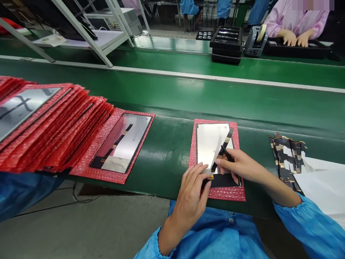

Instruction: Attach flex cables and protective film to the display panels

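Note:
A silver-backed panel [208,138] with a black lower strip lies on a red bubble-wrap sheet [218,194] on the green bench. My right hand [237,165] is closed round a thin black tool [228,154], its tip against a black-and-gold flex strip [223,149] that slants over the panel. My left hand [192,185] rests at the panel's lower left, thumb and fingers bent together near a small yellow-orange tab [211,177]; what they pinch is too small to make out.
Red bubble-wrap sleeves [59,126] are stacked at the left, beside another panel [129,140]. A pile of flex strips [288,158] and white sheets [323,183] lie right. Across the bench are black trays [226,43], a tape dispenser [255,41] and a person's hands [295,39].

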Available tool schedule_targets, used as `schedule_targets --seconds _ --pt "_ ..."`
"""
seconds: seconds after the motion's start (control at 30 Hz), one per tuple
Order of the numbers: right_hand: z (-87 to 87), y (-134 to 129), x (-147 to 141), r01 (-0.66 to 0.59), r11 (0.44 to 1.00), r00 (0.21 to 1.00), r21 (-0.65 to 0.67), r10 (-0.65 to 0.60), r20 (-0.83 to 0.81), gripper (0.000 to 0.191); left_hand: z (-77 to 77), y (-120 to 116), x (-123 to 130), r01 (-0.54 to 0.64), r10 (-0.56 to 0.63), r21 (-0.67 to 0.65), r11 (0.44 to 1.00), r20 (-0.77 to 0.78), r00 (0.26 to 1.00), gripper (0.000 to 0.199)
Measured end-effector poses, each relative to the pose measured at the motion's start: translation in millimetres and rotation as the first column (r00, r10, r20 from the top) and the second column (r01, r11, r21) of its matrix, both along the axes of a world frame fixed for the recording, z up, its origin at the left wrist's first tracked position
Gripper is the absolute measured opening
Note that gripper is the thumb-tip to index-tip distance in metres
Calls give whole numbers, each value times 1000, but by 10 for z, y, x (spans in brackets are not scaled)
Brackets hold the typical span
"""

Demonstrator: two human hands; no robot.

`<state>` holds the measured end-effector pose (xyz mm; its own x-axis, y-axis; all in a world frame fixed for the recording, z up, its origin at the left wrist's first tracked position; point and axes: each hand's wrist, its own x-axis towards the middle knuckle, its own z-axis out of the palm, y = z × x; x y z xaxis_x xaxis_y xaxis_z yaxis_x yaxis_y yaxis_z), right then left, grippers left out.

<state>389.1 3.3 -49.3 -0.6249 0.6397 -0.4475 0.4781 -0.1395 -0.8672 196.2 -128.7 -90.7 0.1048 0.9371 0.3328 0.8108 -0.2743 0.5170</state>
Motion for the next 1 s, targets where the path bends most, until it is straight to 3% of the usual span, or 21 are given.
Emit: schedule_targets --seconds 0.3,0.53,1.0 --pt "-1 -15 -13 -27 1000 999 -15 27 30 31 18 -5 0 11 -8 -23 1000 155 988 26" --pt "-24 -48 -53 -59 998 997 -22 60 43 25 12 -46 -23 -86 85 -9 996 250 964 20" --pt "-14 14 -87 -153 988 988 -27 153 35 25 -2 -41 -6 -77 66 38 996 233 970 28"
